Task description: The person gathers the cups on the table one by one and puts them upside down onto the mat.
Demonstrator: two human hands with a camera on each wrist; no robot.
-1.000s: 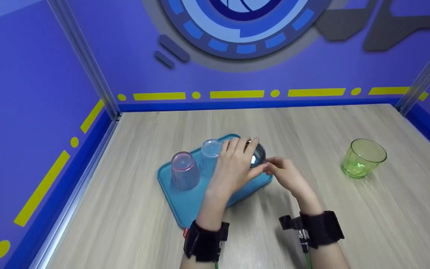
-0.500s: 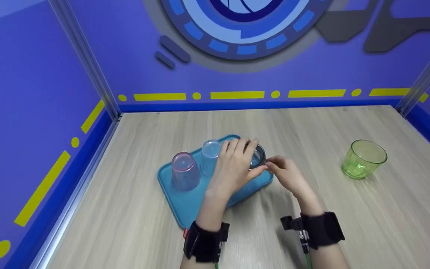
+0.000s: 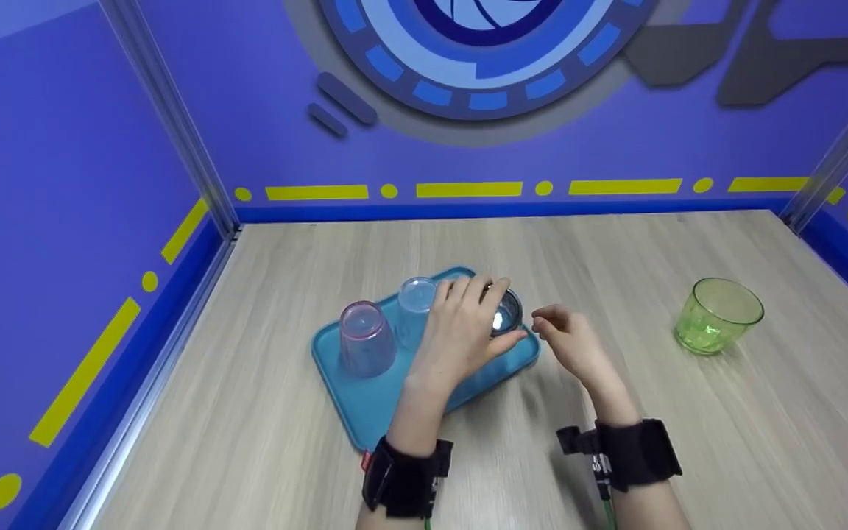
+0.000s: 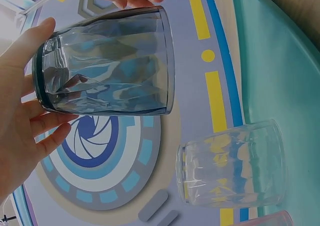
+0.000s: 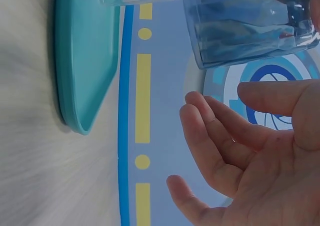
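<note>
My left hand (image 3: 459, 324) grips a blue-grey tumbler (image 4: 107, 64) by its thick base. The tumbler is upside down, its rim facing the blue-green tray (image 3: 365, 408) and apart from it in the left wrist view. To its right, my right hand (image 5: 255, 156) is off the tumbler, fingers loosely bent with nothing in them. On the tray stand two more upturned tumblers, a pink one (image 3: 366, 346) at the left and a clear light-blue one (image 4: 230, 166) behind it, partly covered by my left hand in the head view.
A green glass (image 3: 717, 316) stands upright on the wooden table (image 3: 615, 265), well to the right of the tray. Blue-purple panels (image 3: 63, 221) wall in the back and sides. Each wrist wears a black strap (image 3: 637, 455) with a cable.
My right hand has let go of the tumbler's edge and drawn slightly away to the right. My left hand keeps its grip in nearly the same place.
</note>
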